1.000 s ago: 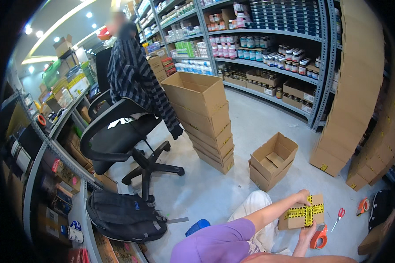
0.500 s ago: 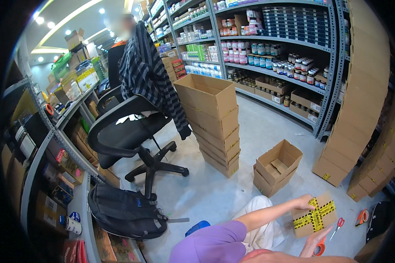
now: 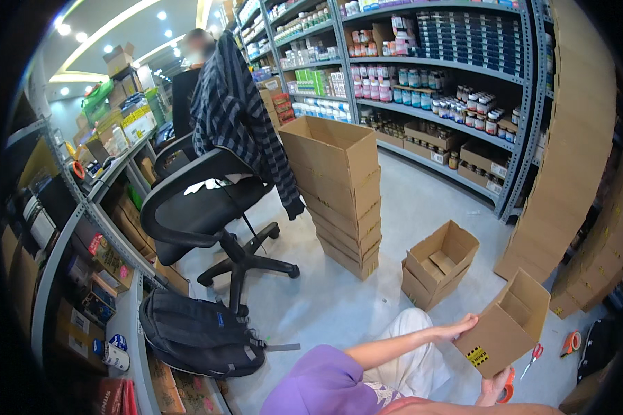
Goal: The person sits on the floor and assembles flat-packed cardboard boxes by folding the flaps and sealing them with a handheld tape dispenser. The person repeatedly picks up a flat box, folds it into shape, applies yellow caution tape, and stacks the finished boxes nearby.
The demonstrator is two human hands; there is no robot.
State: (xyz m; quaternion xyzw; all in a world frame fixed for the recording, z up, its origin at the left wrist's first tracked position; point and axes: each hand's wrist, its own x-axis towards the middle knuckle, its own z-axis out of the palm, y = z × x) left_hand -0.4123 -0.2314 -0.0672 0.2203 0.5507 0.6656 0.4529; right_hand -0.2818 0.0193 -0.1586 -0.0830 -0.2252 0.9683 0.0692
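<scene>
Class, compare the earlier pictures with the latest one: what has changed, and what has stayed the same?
The held box has been turned over: its crossed-taped base faced up before; now its open top faces up and to the right, and only a short tape end shows. The left hand and right hand still hold it. The chair, backpack and scissors stayed put.

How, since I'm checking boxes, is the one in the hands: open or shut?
Open: the box between the left hand and right hand shows its inner walls through the uncovered end.
</scene>
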